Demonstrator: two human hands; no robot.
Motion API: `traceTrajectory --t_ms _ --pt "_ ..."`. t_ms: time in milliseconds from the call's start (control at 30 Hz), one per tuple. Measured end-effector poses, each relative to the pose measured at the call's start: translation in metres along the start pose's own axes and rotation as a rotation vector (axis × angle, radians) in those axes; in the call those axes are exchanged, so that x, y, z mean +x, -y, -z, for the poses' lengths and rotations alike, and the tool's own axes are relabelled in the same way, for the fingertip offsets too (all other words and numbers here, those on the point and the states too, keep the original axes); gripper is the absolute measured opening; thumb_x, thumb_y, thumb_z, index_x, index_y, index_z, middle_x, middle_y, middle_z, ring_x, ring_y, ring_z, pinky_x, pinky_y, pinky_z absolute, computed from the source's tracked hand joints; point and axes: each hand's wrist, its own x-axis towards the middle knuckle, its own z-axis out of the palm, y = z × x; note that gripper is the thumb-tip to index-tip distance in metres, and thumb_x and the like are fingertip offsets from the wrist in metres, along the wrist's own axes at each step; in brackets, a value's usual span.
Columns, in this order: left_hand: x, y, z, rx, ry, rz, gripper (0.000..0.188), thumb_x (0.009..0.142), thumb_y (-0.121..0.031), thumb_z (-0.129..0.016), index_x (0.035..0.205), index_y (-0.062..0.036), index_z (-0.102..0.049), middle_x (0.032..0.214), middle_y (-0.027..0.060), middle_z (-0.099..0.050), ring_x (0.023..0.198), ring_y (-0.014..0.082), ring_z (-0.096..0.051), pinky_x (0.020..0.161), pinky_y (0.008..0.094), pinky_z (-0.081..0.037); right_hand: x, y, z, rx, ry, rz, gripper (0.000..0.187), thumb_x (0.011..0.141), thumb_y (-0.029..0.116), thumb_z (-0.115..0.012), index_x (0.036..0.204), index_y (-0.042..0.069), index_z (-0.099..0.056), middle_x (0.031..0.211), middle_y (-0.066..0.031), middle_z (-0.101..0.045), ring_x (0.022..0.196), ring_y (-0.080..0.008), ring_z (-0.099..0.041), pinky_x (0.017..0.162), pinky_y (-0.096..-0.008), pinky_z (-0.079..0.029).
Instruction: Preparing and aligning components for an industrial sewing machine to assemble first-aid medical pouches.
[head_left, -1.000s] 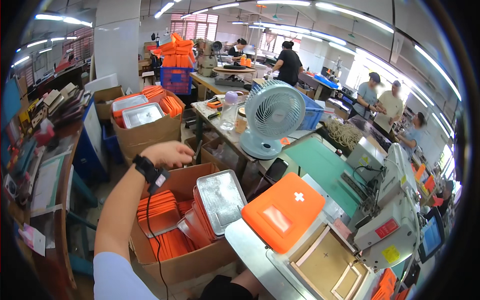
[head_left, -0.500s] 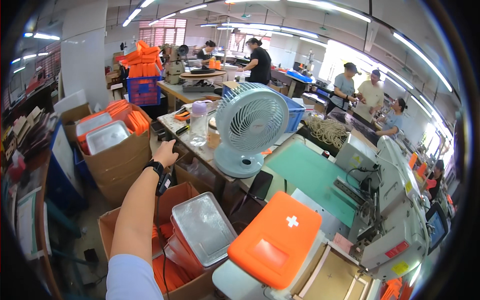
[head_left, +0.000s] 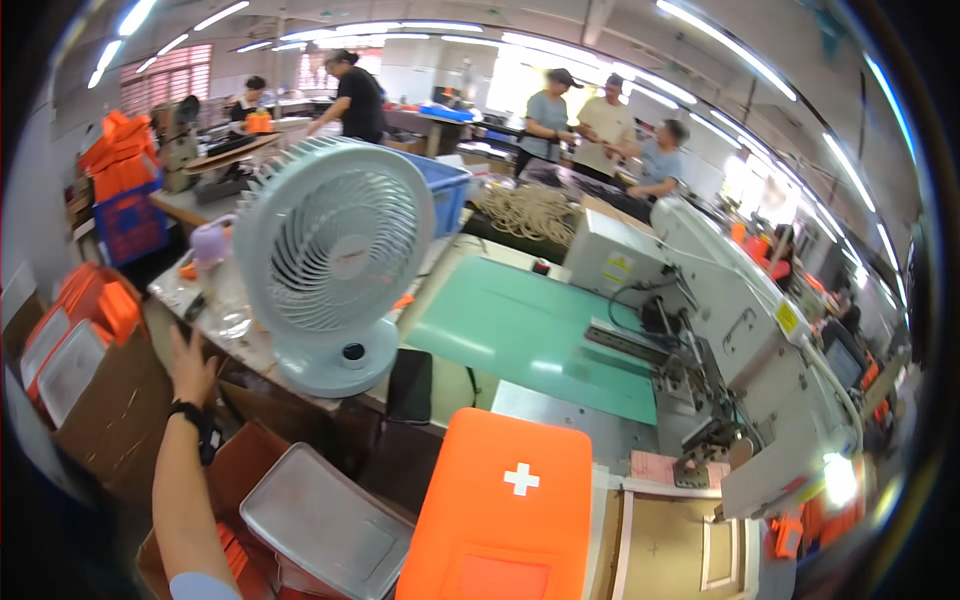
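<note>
My left hand (head_left: 192,368) is stretched forward over the gap between a cardboard box and the worktable, fingers apart and nothing in it. A dark band (head_left: 188,410) circles its wrist. Below the forearm, a carton holds orange pieces and a stack topped by a grey-framed clear panel (head_left: 325,515). Nearest in front of me is an orange case (head_left: 505,500) with a white cross, its lower end cut off by the picture's edge. My right hand is out of view.
A light-blue fan (head_left: 340,250) stands on the worktable beside a purple-capped bottle (head_left: 210,245) and a dark phone (head_left: 410,385). To the right is a sewing machine (head_left: 740,300) with a green plate (head_left: 530,335). Coiled rope (head_left: 530,212) lies behind. Several people work farther back.
The view has swung to the right, so the fan, boxes and people appear farther left. My left hand's fingers have spread. The orange case looks nearer and more upright.
</note>
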Motion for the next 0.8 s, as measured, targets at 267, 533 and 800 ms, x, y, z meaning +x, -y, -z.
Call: traceTrajectory --t_ms 267,533,800 --pt "0.018 0.022 -0.032 -0.119 -0.138 -0.121 0.059 0.085 -0.004 -0.061 0.140 -0.0067 -0.040 0.153 0.0264 -0.020 0.135 0.0443 -0.032 0.110 0.0454 -0.031 -0.006 -0.008 0.005 0.207 -0.067 -0.238 0.018 0.087 0.012 -0.059 0.102 0.002 -0.056 0.086 -0.0052 -0.057 0.078 -0.0155 -0.057 0.067 -0.0312 -0.046" --pt "0.041 0.006 -0.049 -0.287 -0.225 -0.142 0.032 0.089 -0.006 -0.055 0.121 -0.0001 -0.055 0.146 0.0255 -0.034 0.131 0.0403 -0.039 0.107 0.0419 -0.035 -0.014 -0.007 0.015 0.290 -0.124 -0.307 0.015 0.086 0.014 -0.058 0.095 0.003 -0.056 0.084 -0.0047 -0.057 0.076 -0.0169 -0.057 0.066 -0.0335 -0.046" --pt "0.039 -0.010 -0.008 -0.306 -0.308 -0.059 0.014 0.088 -0.008 -0.063 0.091 0.0049 -0.063 0.103 0.0156 -0.052 0.090 0.0310 -0.057 0.082 0.0370 -0.045 -0.009 -0.020 -0.003 0.329 -0.119 -0.365 0.013 0.085 0.016 -0.057 0.089 0.003 -0.056 0.081 -0.0042 -0.056 0.075 -0.0182 -0.058 0.065 -0.0358 -0.047"
